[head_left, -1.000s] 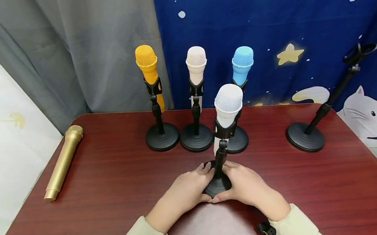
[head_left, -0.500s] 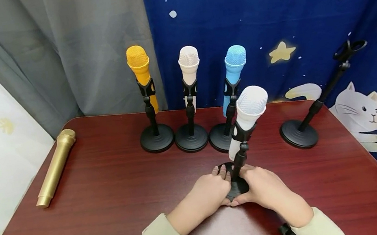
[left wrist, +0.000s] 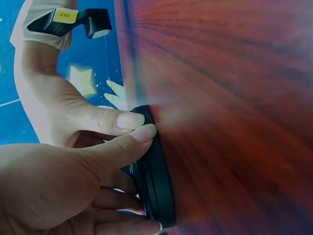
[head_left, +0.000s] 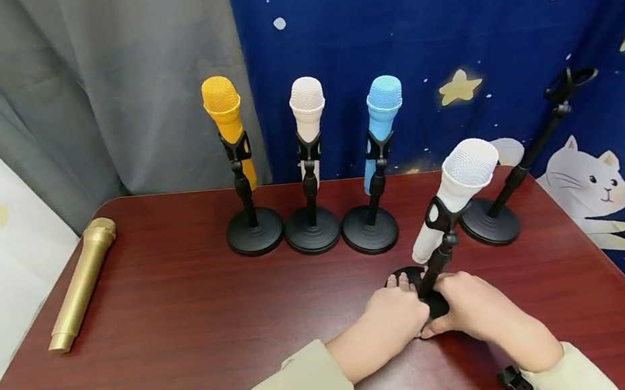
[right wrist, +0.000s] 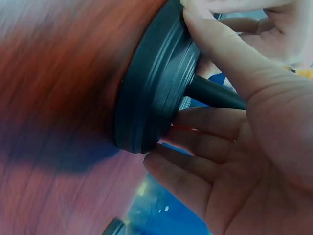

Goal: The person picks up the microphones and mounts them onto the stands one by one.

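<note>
A white microphone (head_left: 439,229) sits tilted in the clip of a black desk stand (head_left: 437,264), right of the table's middle in the head view. My left hand (head_left: 388,321) grips the left side of the stand's round base, and my right hand (head_left: 480,305) grips its right side. Both thumbs meet at the near rim of the base (left wrist: 159,181), as the left wrist view shows. In the right wrist view, the right fingers curl round the base (right wrist: 146,88) beneath the stem (right wrist: 215,93).
Behind stand a yellow microphone (head_left: 229,123), a cream microphone (head_left: 308,114) and a blue microphone (head_left: 381,109), each on a black stand. A black stand with a bare clip (head_left: 494,217) is at the far right. A gold microphone (head_left: 81,286) lies at the left edge.
Both hands have moved the stand with the white microphone to the right, from in front of the blue microphone's stand toward the bare-clip stand. The head view has shifted slightly.
</note>
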`<state>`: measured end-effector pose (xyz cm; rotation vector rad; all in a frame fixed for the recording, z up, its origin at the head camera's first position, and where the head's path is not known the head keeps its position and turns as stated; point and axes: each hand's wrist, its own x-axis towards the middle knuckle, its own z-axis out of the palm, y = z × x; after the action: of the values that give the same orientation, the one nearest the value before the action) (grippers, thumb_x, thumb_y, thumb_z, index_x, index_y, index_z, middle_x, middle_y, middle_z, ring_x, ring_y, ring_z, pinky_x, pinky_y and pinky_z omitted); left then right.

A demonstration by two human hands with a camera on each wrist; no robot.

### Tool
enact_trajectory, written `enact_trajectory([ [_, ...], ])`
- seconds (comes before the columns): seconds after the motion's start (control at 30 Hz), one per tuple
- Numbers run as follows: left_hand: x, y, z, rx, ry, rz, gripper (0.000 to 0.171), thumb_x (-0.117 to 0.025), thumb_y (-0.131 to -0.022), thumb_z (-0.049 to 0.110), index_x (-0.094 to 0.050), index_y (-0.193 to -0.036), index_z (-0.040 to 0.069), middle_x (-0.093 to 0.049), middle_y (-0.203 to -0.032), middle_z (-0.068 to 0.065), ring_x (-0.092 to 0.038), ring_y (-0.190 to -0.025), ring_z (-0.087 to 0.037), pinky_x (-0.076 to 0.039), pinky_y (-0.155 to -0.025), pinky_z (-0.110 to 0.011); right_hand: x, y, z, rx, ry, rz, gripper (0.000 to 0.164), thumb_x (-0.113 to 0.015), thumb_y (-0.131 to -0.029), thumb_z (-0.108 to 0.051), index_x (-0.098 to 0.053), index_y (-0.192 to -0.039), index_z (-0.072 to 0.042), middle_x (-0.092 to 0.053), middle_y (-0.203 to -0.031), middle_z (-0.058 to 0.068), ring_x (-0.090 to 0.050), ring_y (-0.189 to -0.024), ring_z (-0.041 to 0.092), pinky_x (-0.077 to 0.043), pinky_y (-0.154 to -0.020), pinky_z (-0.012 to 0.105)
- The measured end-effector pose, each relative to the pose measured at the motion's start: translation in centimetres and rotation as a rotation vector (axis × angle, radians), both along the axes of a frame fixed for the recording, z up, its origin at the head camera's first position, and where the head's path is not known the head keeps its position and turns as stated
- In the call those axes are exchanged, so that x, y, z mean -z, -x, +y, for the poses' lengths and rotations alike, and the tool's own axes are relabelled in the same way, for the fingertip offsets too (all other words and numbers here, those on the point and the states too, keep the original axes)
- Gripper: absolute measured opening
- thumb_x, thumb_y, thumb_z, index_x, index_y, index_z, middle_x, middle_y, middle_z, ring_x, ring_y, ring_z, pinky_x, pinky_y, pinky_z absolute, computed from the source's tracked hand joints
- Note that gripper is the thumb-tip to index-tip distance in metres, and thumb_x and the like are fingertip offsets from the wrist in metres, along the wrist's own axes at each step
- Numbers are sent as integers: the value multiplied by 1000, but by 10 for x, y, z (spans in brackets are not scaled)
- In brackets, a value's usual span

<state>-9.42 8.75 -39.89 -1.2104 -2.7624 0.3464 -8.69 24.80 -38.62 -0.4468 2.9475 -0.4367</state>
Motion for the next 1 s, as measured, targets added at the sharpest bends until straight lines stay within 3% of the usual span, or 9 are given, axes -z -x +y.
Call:
enact_trajectory([
  [0.1, -1, 2, 7, 20, -13, 31, 46, -65, -91, 56, -75, -121, 23, -72, -125, -2, -69, -115, -17, -61, -85, -29, 0, 3, 7, -22, 7, 9, 55, -95, -62, -40, -73, -104, -13, -75, -96, -2, -71, -87, 19, -58, -79, 43],
  [0.2, -3, 6, 14, 26, -6, 8, 45, -66, -89, 58, -75, -119, 26, -73, -123, 0, -70, -114, -17, -61, -86, -29, 1, 7, 12, -51, 12, 15, 56, -94, -64, -40, -73, -106, -10, -75, -97, 0, -71, -87, 19, -58, -78, 41],
  [0.33, -4, 19, 21, 42, 1, -55, 37, -67, -90, 55, -76, -117, 30, -73, -124, 1, -68, -117, -16, -60, -88, -30, 0, 14, 19, -52, 20, 22, 58, -94, -64, -41, -72, -108, -9, -75, -98, 1, -71, -88, 21, -58, -80, 44],
  [0.5, 0, 35, 30, 48, -36, -65, 31, -67, -92, 51, -78, -110, 29, -75, -117, 3, -69, -113, -14, -61, -83, -29, 0, 25, 30, -46, 25, 31, 56, -93, -65, -39, -72, -108, -9, -76, -98, 3, -72, -89, 23, -57, -83, 46],
  [0.7, -2, 48, 51, -1, -31, -117, 41, -65, -95, 50, -71, -128, 27, -67, -135, -5, -64, -126, -21, -57, -97, -33, -1, 45, 48, -59, 22, 15, 57, -93, -67, -37, -74, -110, -6, -77, -98, 5, -70, -88, 22, -56, -83, 45],
  [0.93, -8, 65, 69, -100, 13, -222, 39, -63, -95, 52, -69, -130, 33, -65, -139, 3, -61, -130, -22, -61, -85, -36, -2, 68, 56, -54, -24, -28, 58, -92, -67, -35, -73, -111, -1, -76, -104, 13, -70, -96, 34, -54, -88, 51],
  [1.0, -9, 69, 73, -132, 27, -255, 39, -61, -98, 49, -66, -133, 34, -60, -145, 2, -56, -136, -22, -60, -88, -37, -3, 74, 58, -47, -38, -34, 58, -92, -68, -33, -73, -112, -1, -76, -105, 15, -70, -98, 37, -54, -89, 52],
])
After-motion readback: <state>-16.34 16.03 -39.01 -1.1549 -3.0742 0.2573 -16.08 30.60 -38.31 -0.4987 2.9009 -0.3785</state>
